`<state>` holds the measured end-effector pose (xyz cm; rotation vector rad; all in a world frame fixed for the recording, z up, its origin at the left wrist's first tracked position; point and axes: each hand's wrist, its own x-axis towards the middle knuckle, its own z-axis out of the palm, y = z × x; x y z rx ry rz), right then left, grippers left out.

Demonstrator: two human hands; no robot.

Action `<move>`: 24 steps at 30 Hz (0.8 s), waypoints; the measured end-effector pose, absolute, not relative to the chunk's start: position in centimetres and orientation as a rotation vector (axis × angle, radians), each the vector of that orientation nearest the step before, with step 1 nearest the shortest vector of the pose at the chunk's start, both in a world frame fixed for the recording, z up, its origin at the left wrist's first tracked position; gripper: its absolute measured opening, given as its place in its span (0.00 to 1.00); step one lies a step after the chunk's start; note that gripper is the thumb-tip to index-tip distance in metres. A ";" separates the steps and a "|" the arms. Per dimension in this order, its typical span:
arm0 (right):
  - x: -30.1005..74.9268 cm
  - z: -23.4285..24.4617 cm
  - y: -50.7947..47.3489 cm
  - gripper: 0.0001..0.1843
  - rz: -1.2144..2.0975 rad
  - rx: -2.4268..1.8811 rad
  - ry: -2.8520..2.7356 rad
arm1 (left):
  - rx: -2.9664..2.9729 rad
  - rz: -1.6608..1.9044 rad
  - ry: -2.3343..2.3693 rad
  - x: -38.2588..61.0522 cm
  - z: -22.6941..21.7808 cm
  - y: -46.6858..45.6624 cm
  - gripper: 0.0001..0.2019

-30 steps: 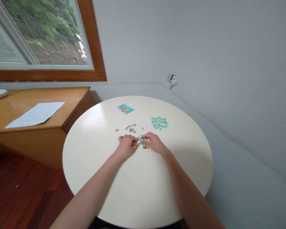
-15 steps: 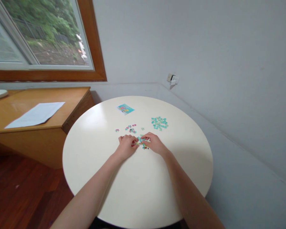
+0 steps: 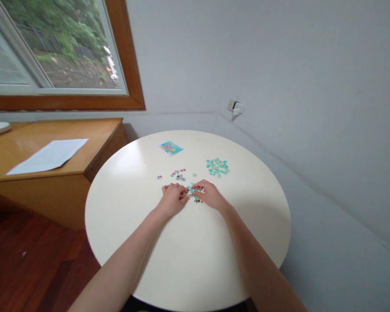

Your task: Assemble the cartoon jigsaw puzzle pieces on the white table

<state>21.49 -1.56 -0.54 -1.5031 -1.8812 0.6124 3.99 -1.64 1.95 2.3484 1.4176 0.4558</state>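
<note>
Both hands meet over a small cluster of jigsaw puzzle pieces point(image 3: 197, 199) at the middle of the round white table point(image 3: 188, 251). My left hand point(image 3: 173, 199) is closed at the cluster's left side, its fingertips pinched on a puzzle piece and partly covering it. From the right, my right hand point(image 3: 209, 193) pinches at a teal puzzle piece, thumb and forefinger close together. Just beyond the hands lie loose pink and teal pieces point(image 3: 178, 175), a single piece point(image 3: 159, 177) and a pale green piece point(image 3: 194, 175). My fingers hide part of the cluster.
A heap of teal puzzle pieces point(image 3: 217, 167) lies beyond my right hand. Farther back is a colourful picture card point(image 3: 171, 148). To the left, a wooden desk point(image 3: 100, 149) carries a white paper point(image 3: 50, 156). A wall socket with a plug point(image 3: 236, 107) sits behind the table.
</note>
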 end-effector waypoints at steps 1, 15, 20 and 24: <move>21.4 -0.5 -1.6 0.08 0.608 -1.502 -1.881 | 2.353 0.448 1.412 4.0 2.0 -1.7 0.08; 21.1 -0.3 -1.4 0.08 0.604 -1.505 -1.977 | 2.399 0.453 1.319 4.1 1.5 -1.5 0.10; 21.2 -0.8 -1.0 0.08 0.624 -1.478 -1.913 | 2.354 0.472 1.301 3.9 1.6 -1.4 0.09; 21.2 -0.8 -1.2 0.07 0.630 -1.457 -1.890 | 2.364 0.494 1.290 3.9 1.5 -1.4 0.10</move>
